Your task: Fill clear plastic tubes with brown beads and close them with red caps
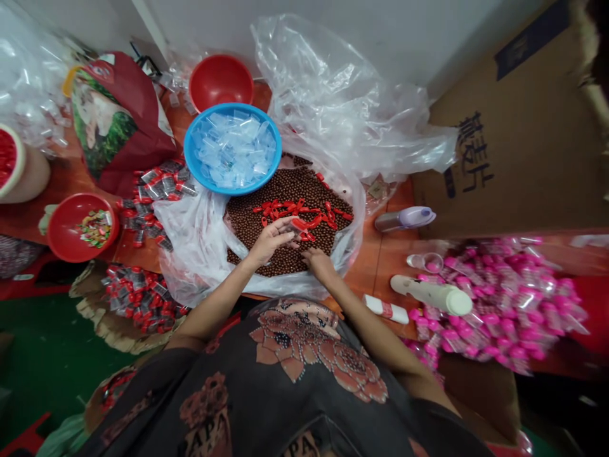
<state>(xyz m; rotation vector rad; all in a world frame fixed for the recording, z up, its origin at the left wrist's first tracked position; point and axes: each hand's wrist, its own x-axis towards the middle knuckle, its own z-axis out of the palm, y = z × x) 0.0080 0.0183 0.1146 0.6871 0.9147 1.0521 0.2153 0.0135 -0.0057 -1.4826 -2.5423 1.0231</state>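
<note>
My left hand (272,244) is closed round a small clear container with a red cap (299,225), held just above a heap of small brown balls (259,254). Close by, my right hand (320,263) has its fingers curled down at the near edge of the heap; what they grip, if anything, is hidden. Loose red caps (280,207) lie scattered across the balls. The heap rests in an open clear plastic bag (349,254). Beyond it on the left stands a blue basin (190,158) full of small clear plastic containers (233,152).
Filled red-capped containers (143,295) are piled at the left, near a red bowl (59,235). An empty red bowl (221,82) stands behind the basin. At the right are a purple-topped bottle (413,218), a pale flask (432,294), pink-capped containers (509,311) and a cardboard box (523,139).
</note>
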